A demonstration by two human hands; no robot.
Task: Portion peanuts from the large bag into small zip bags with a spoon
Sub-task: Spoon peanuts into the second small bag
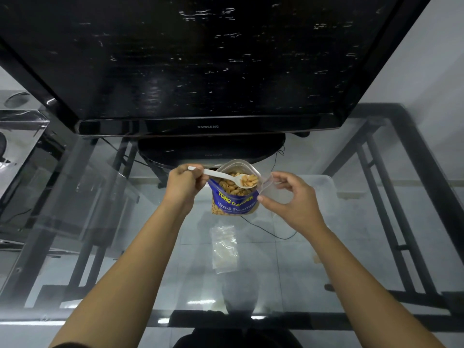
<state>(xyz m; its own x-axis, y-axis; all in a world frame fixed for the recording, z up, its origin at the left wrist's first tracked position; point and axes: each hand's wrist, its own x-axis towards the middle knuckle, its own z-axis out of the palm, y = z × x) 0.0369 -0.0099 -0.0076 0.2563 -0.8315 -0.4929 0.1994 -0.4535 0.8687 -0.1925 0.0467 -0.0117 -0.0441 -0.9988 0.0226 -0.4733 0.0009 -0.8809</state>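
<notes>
Peanuts point(249, 180) sat piled in the white spoon point(223, 175), just above the open top of the big blue bag point(234, 203). The left hand point(184, 184) had its fingers curled tight round the spoon's handle. The right hand point(292, 197) pinched a small clear zip bag point(265, 184) between thumb and fingers, touching the big bag's right side. Nearer on the glass table point(326, 247) lay another small bag point(224, 249) with nuts inside. To do this step well, the spoon should probably stay flat and go slowly right, while the little bag's mouth is kept wide and close, so any dropped nuts land back in the big bag.
</notes>
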